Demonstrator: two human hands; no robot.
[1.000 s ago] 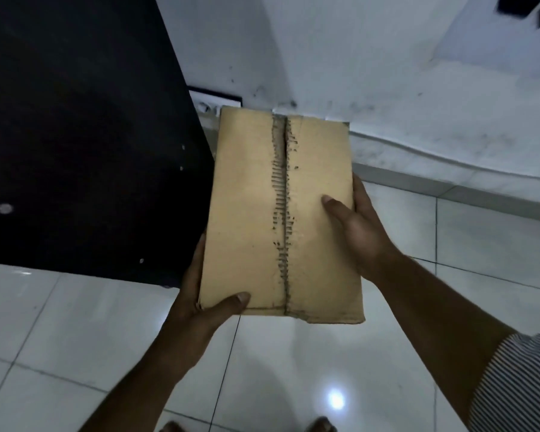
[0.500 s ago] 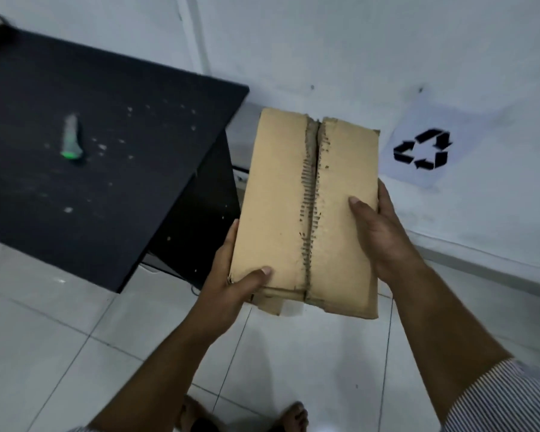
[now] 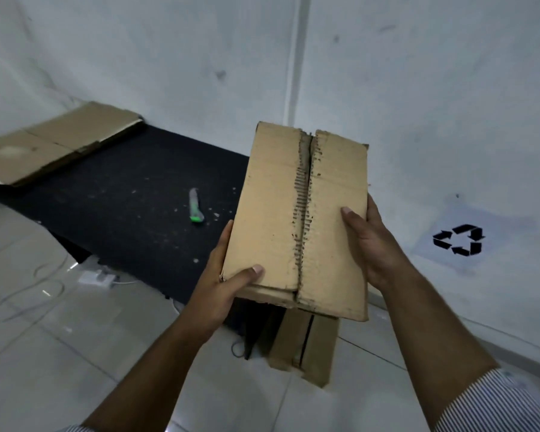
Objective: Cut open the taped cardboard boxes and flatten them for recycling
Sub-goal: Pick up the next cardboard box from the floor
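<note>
A white wall (image 3: 418,88) meets a pale tiled floor (image 3: 60,353). A black table (image 3: 122,213) stands against the wall, speckled with cardboard crumbs. At its far left corner lies a flattened cardboard sheet (image 3: 53,141). The flattened box (image 3: 272,213) is held in the air over the table's right end, its ragged cut seam facing up. The left hand (image 3: 222,288) grips its near left corner, thumb on top; the right hand (image 3: 374,244) clasps the right edge, thumb across the face. Below, more folded cardboard (image 3: 306,347) stands on the floor. A recycling symbol (image 3: 458,240) marks the wall at right. A green-tipped cutter (image 3: 195,207) lies on the table.
</note>
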